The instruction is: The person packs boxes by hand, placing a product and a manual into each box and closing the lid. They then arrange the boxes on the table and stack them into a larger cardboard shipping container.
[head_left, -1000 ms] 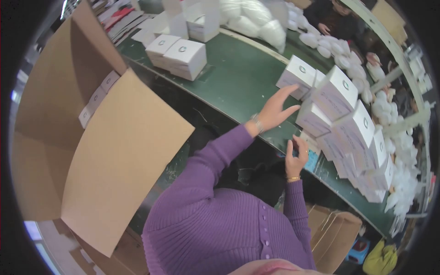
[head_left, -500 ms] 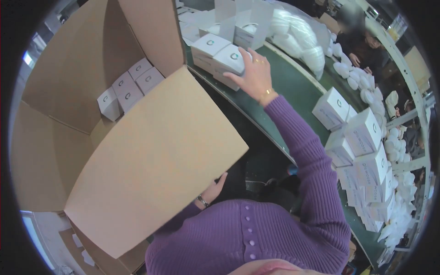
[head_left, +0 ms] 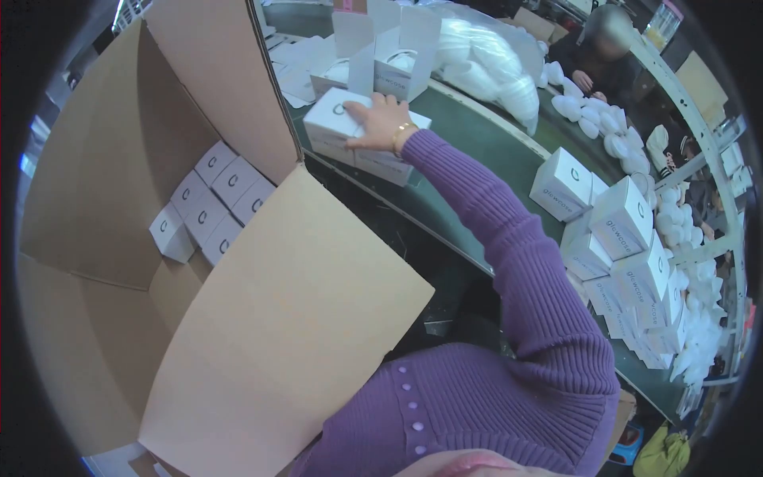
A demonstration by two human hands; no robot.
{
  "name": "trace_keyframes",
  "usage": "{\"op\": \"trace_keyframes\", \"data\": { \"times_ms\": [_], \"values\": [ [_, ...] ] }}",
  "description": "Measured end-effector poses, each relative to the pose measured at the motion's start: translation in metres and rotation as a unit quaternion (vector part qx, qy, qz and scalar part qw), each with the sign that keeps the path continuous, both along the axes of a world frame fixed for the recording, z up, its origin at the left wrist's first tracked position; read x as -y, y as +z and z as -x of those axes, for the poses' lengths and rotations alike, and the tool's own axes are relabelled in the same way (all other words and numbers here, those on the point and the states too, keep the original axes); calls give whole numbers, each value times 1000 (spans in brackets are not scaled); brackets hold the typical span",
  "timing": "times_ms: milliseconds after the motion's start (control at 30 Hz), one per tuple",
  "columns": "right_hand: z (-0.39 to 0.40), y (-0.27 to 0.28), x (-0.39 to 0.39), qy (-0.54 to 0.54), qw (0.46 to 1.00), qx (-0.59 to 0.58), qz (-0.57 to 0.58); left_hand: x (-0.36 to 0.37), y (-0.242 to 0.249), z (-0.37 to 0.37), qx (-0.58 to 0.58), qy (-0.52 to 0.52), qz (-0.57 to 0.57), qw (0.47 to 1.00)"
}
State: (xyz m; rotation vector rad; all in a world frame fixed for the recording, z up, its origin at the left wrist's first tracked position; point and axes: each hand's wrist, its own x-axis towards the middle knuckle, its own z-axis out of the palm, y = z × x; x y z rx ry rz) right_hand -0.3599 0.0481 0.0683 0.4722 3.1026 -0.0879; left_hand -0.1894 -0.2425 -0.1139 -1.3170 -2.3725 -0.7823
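My right hand [head_left: 383,123] is on the green belt's boxes, its fingers and thumb bent over the right side of a white box [head_left: 332,119] with a round logo on top. Another white box [head_left: 381,165] sits beside and partly under my hand. Left of them stands a large open cardboard carton [head_left: 87,175], holding several white boxes [head_left: 205,226] in rows. Its near flap [head_left: 278,318] is folded outward towards me and covers part of the inside. My left hand is out of sight, and the flap blocks that area.
Several stacked white boxes [head_left: 624,222] stand on the green belt [head_left: 469,131] at right. Open white boxes [head_left: 393,75] and a bag of white pieces [head_left: 489,67] are at the back. Another person's hand [head_left: 582,81] shows beyond the loose white pieces [head_left: 604,123].
My right hand has moved left from the right-hand box onto its neighbour. My left hand, visible below the flap before, has gone from view. The view has shifted, showing more boxes inside the carton.
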Motion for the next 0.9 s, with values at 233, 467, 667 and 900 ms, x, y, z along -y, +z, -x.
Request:
{"op": "trace_keyframes", "data": {
  "times_ms": [233,467,667,900],
  "values": [
    [-116,-11,-77,74,997,-32,2,-10,5,7,-36,-12,-1,999],
    [-187,-21,-193,-44,999,-3,6,-15,-4,29,-57,-20,-24,998],
    [-165,-6,-197,-63,995,-71,-24,-49,11,12,-101,8,-22,995],
    [-13,-36,-147,148,977,-148,27,-14,22,15,-110,177,26,978]
  ]
}}
